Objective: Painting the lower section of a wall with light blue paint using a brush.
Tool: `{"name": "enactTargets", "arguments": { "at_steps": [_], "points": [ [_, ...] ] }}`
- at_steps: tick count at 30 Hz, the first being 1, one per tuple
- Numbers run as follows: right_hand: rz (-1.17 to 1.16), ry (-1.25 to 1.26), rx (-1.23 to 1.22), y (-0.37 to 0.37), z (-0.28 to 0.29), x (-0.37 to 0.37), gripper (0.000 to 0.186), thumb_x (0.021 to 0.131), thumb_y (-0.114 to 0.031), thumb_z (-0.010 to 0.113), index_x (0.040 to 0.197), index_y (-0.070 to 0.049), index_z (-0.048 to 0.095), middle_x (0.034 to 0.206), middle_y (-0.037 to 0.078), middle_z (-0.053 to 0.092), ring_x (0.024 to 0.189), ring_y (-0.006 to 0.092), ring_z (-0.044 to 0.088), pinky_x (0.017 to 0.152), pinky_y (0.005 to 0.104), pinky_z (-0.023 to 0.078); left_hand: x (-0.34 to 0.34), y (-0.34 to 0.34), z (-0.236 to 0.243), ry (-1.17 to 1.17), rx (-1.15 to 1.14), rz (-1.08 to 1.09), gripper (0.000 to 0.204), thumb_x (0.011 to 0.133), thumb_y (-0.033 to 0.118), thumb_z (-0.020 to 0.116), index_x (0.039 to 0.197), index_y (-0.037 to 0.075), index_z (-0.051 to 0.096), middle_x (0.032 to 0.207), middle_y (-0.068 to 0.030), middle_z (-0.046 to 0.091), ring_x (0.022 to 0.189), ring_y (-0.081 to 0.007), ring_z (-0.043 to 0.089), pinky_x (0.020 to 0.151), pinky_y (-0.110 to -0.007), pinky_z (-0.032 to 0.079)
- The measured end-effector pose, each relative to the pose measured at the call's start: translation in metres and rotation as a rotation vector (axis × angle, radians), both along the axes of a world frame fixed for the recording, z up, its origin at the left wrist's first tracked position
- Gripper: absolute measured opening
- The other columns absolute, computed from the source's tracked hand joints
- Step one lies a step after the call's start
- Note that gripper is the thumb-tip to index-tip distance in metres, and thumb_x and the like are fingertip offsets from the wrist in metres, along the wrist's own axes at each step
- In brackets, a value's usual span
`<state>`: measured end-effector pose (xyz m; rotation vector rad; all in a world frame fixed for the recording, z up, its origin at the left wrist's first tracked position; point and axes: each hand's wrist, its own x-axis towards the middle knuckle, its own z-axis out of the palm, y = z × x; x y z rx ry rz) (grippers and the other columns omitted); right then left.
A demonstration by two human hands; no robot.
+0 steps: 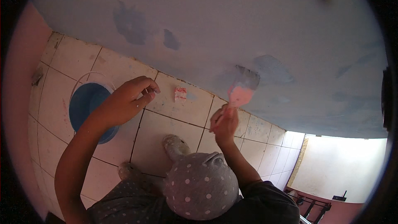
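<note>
My right hand (pixel 224 125) is raised and closed around the handle of a putty knife with a pink blade (pixel 240 94). The blade's edge rests against the pale blue wall (pixel 215 20), at a fresh grey patch of filler (pixel 250 77). My left hand (pixel 129 99) hovers out to the left, above the tiled floor, with its fingers curled together against the thumb; nothing shows in it. It is closest to a blue bucket (pixel 88 107) standing on the floor below. My head, in a grey dotted cap (pixel 201 188), fills the lower middle.
The floor is cream tiles (pixel 174 120) with dark joints. A small red and white thing (pixel 180 94) lies near the wall's foot. Darker patches (pixel 131 23) mark the wall. My feet in pale shoes (pixel 175 145) stand below. A pink wall (pixel 18 99) runs along the left; a bright pale surface (pixel 348 161) lies lower right.
</note>
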<state>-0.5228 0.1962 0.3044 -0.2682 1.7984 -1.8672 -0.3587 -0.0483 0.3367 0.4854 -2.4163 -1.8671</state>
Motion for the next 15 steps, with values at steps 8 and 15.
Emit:
{"name": "enactTargets", "arguments": {
  "at_steps": [8, 15],
  "points": [
    [0.218, -0.057, 0.059, -0.004, -0.094, 0.002, 0.042, 0.099, -0.05, 0.034, 0.091, -0.01, 0.042, 0.05, 0.009, 0.05, 0.033, 0.0171, 0.043, 0.031, 0.0277, 0.033, 0.005, -0.001, -0.006, 0.003, 0.007, 0.0, 0.013, 0.091, 0.007, 0.053, 0.103, 0.001, 0.055, 0.095, -0.0109, 0.056, 0.086, -0.0192, 0.055, 0.08, -0.032, 0.045],
    [0.299, -0.386, 0.043, -0.008, -0.108, 0.001, 0.036, 0.099, -0.047, 0.037, 0.093, -0.011, 0.043, 0.05, 0.01, 0.05, 0.033, 0.0175, 0.042, 0.03, 0.0273, 0.032, 0.012, -0.004, -0.017, 0.012, -0.007, 0.01, 0.013, 0.092, 0.008, 0.052, 0.103, 0.002, 0.055, 0.095, -0.0104, 0.056, 0.087, -0.0184, 0.054, 0.08, -0.032, 0.045]
  ]
}}
